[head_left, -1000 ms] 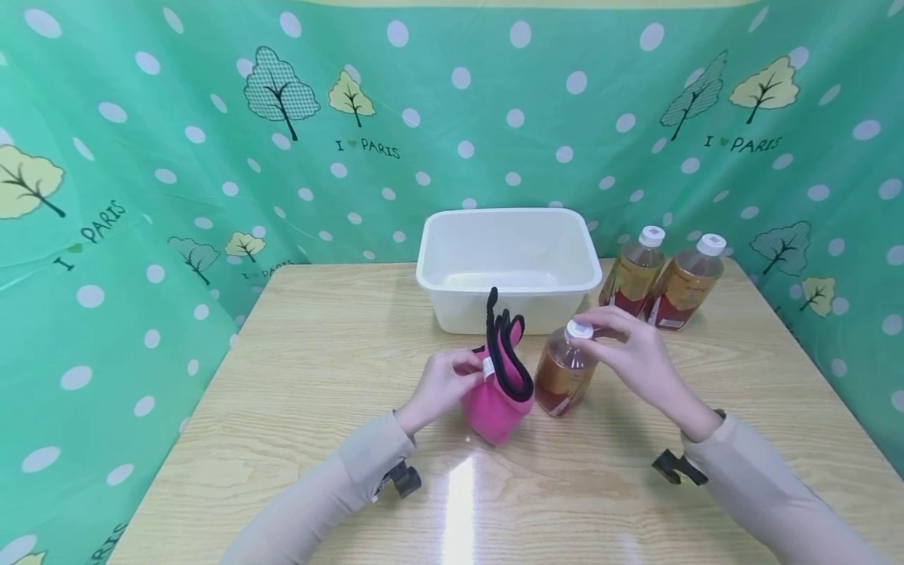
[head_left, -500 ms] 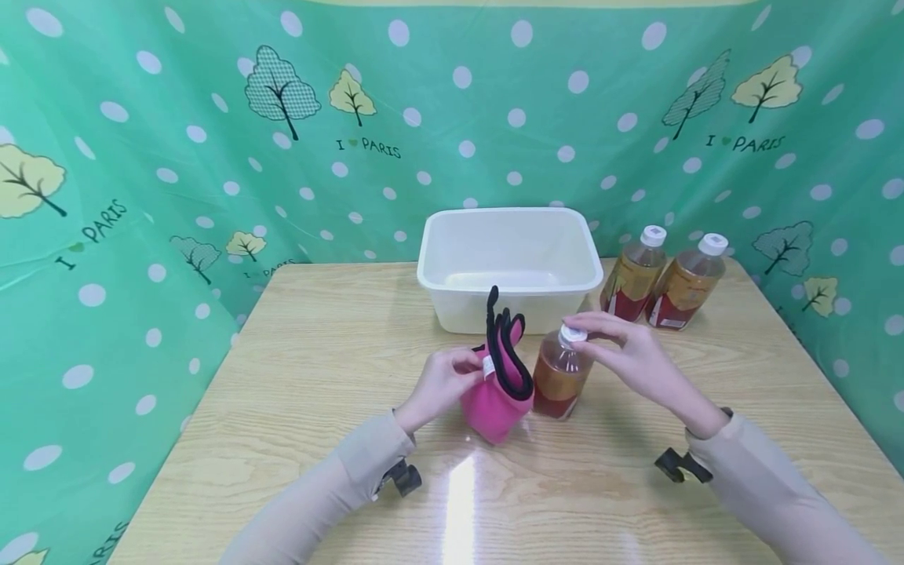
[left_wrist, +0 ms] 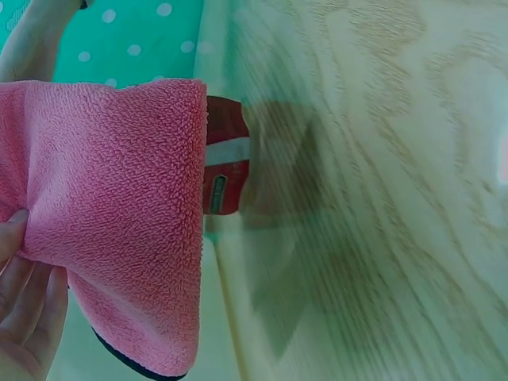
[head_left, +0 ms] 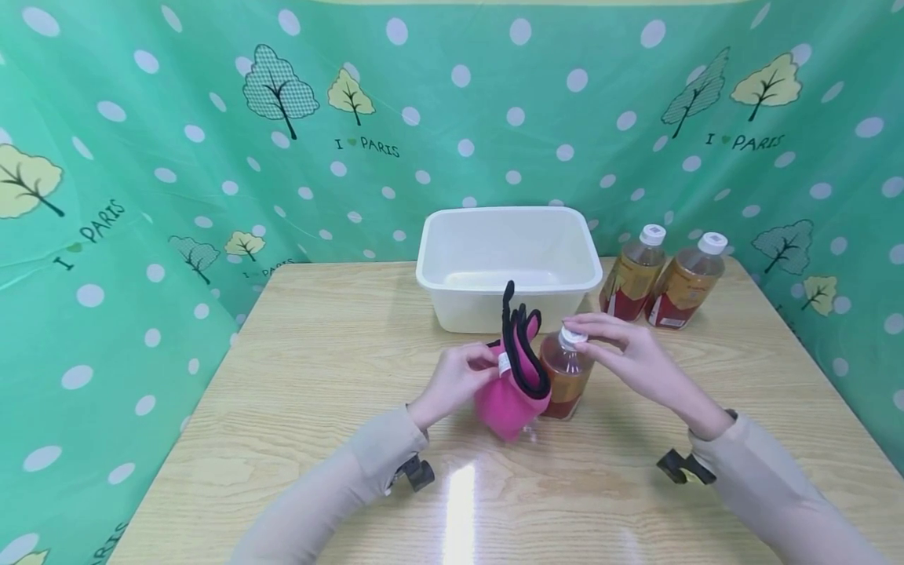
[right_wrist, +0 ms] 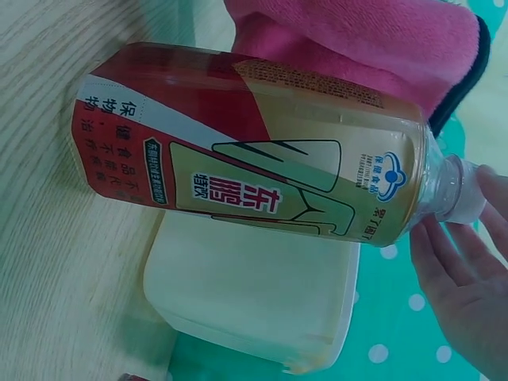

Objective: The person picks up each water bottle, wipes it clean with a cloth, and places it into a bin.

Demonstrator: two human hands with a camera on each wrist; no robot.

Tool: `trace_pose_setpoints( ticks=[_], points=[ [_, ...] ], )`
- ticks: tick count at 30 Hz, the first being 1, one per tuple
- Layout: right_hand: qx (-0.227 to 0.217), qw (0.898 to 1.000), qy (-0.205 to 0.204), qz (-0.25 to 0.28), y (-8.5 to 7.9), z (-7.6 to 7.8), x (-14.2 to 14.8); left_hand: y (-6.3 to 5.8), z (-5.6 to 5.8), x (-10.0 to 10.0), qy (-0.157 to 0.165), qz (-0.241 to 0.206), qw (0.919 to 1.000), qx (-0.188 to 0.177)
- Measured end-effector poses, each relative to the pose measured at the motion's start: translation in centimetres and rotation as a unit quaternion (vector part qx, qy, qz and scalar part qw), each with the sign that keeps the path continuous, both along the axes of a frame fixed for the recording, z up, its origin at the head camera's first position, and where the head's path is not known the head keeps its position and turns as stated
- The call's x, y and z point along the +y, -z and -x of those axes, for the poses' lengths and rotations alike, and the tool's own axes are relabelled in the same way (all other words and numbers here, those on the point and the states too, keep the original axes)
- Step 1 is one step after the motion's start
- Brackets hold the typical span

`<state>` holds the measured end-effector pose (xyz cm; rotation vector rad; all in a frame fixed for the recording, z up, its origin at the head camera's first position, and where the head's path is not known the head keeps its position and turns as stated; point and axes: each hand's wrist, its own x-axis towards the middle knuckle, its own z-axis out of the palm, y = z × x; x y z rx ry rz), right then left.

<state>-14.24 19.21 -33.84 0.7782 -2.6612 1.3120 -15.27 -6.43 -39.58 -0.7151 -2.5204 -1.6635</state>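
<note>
My left hand (head_left: pixel 455 380) pinches a folded pink fleecy cloth (head_left: pixel 510 408) with black edging and a white tag, its lower part bunched near the table. Seen from the left wrist, the cloth (left_wrist: pixel 119 175) covers most of a bottle behind it. With fingertips and thumb around the white cap, my right hand (head_left: pixel 632 349) holds a drink bottle (head_left: pixel 563 384) filled with amber liquid. The bottle stands close to upright, and the cloth overlaps its left side in the head view. In the right wrist view the red and yellow label (right_wrist: pixel 262 151) faces the camera.
Behind the cloth and bottle stands a white plastic tub (head_left: pixel 508 294) with nothing in it. Two more capped bottles, one (head_left: pixel 632 275) beside the other (head_left: pixel 685 282), stand to its right. A green dotted curtain (head_left: pixel 424 118) surrounds the wooden table (head_left: pixel 318 337).
The bottle's top shifted slightly left under my right hand and the bottle turned a little. My left hand then moved right, bringing the pink cloth against the bottle's side in the head view.
</note>
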Motion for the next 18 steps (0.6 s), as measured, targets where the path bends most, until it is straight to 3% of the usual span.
trace_pose_setpoints(
  ticks=[18],
  points=[
    [-0.007,0.999,0.010,0.039,0.4,-0.2,0.0,0.3,0.3,2.5,0.019,0.000,0.9998,-0.001]
  ],
)
